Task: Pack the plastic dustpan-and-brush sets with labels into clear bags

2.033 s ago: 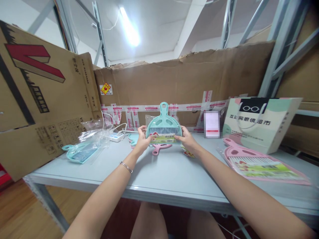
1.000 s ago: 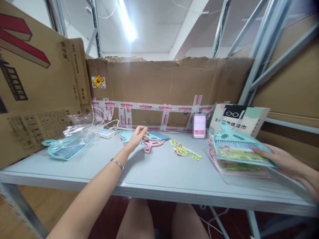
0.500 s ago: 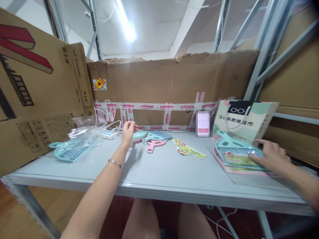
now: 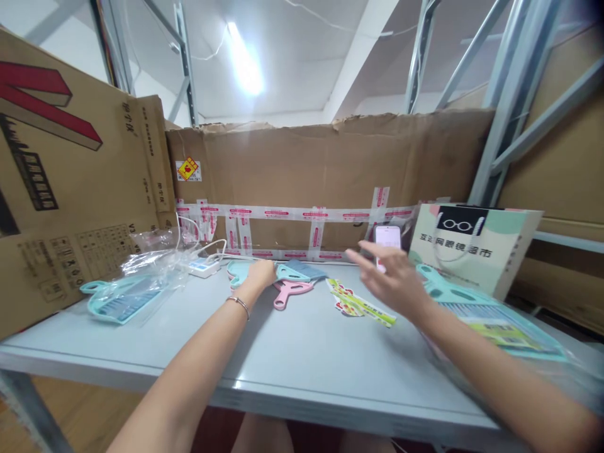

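The surface (image 4: 321, 365) bears a wrapped set (image 4: 509, 324) towards its right edge. The right hand (image 4: 394, 280), fingers spread, hangs empty above. The left hand (image 4: 261, 277) curls between a dustpan (image 4: 238, 272) and the teal brush (image 4: 297, 272) near the back edge, the pink brush (image 4: 291, 290) just beside; I cannot tell whether it grips. A pick-up seems in hand, calling for a sure pinch next.

Brown cardboard (image 4: 283, 167) lines the back of the pale grey worktop (image 4: 302, 352), crossed by pink-and-white tape (image 4: 276, 213) and bearing a red-and-yellow sticker (image 4: 189, 168) at its upper left. A printed carton (image 4: 89, 182) stands at left, near a white power strip (image 4: 204, 267). To the right, a lit phone (image 4: 387, 235) stands just beside a paper bag (image 4: 495, 242). Overhead, a tube light (image 4: 244, 60) glows.
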Available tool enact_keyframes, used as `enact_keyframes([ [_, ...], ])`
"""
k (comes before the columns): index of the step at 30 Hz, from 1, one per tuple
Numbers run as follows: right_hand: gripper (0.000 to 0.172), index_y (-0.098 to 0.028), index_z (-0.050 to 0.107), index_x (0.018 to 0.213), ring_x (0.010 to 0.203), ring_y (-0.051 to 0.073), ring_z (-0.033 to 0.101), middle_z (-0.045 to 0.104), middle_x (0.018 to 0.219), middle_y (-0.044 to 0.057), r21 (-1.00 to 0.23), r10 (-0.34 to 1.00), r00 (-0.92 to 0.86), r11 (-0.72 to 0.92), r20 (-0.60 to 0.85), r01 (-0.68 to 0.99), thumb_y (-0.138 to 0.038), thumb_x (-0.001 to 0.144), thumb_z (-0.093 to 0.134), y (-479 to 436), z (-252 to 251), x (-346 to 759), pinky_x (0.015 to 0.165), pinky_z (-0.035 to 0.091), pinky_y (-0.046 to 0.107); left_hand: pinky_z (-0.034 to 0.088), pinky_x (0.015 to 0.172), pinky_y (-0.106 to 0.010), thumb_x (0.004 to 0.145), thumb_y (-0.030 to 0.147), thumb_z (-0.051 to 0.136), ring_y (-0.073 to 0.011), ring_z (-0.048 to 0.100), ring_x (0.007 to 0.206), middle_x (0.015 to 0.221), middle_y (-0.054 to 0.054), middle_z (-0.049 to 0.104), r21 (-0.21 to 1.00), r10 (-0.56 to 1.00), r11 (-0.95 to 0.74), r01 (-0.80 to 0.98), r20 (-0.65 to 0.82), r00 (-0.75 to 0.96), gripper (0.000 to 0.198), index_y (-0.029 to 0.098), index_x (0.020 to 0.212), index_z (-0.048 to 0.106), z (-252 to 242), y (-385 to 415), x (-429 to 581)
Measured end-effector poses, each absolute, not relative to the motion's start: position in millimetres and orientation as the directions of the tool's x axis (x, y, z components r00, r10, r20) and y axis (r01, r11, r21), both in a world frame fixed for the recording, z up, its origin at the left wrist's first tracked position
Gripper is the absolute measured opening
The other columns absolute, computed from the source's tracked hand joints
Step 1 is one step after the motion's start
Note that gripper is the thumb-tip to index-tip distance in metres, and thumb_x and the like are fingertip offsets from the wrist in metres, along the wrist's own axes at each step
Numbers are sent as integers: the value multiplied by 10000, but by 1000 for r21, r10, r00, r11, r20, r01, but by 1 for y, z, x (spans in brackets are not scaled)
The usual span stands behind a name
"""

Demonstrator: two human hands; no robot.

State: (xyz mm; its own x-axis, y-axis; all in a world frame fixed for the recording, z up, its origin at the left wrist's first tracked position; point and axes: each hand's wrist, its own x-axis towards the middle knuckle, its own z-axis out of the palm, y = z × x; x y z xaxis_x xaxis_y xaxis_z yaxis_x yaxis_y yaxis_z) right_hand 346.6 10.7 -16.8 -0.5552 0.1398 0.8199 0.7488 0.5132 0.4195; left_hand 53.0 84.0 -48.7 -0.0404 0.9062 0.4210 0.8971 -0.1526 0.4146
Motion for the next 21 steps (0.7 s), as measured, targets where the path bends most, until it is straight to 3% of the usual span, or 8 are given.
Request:
enact_keyframes([
  [3,613,-379,369,1307,1078,198,473,496,1172,52,526,-8,-617,531,787,664,-102,774,493,12,-31,310,931,345,360,422,722,-355,691,188,592,-295,625,816,752,-168,661,280,926,-90,956,378,-24,107,168,586,595,-50,86,55],
  [7,673,-320,336,1343,1059,197,460,485,1143,69,559,-124,-593,527,796,640,-89,742,531,11,-41,301,916,354,366,421,740,-347,749,193,532,-298,622,879,879,-192,663,116,947,-60,991,320,20,130,142,719,648,-47,86,54],
  [13,643,-309,363,1319,1048,190,452,489,1122,65,553,-113,-591,525,799,647,-83,739,526,2,-41,306,898,362,360,407,753,-322,801,237,480,-271,591,948,945,-163,655,-32,955,-52,998,289,59,185,149,810,642,-29,74,58],
  [17,611,-320,385,1287,1033,183,464,486,1124,60,543,-109,-585,538,804,645,-100,741,552,0,-43,311,894,361,354,391,747,-334,771,325,532,-263,564,934,969,-133,624,-103,907,-86,991,403,121,203,149,861,579,-7,45,57],
  [21,569,-323,408,1259,1027,181,479,481,1130,56,516,-101,-561,548,822,658,-109,752,556,1,-46,316,889,363,351,358,756,-366,780,175,462,-226,546,861,904,-76,602,-192,797,-261,946,510,324,76,170,836,513,10,24,50],
])
